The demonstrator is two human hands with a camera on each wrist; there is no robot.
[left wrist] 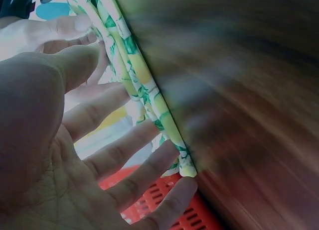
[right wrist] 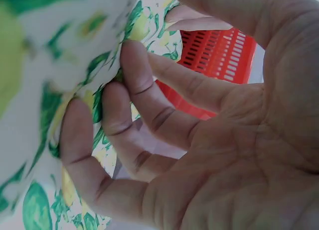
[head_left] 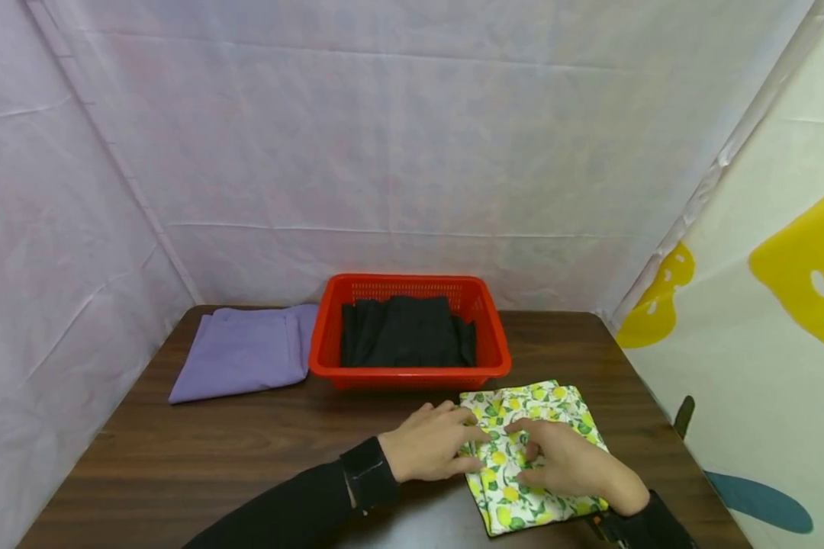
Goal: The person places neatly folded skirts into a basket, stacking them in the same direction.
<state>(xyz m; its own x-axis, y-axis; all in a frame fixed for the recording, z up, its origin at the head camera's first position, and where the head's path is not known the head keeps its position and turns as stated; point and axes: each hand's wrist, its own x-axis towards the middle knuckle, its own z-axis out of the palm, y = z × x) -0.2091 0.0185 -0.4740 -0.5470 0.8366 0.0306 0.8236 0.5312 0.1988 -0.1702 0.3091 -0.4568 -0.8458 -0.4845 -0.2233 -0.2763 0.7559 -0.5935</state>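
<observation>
A folded cloth with yellow lemons and green leaves on white lies on the right part of the table. My left hand touches its left edge with spread, nearly straight fingers. In the left wrist view, the fingertips meet the stacked layers of the folded cloth along its side. Over the top of the cloth is my right hand. The right wrist view shows its fingers gently bent, tips against the printed fabric, and the thumb apart from them.
Behind the cloth, a red plastic basket holds folded black fabric. A folded purple cloth lies to the basket's left. The dark wooden table is bordered by white sheeting at the back and sides.
</observation>
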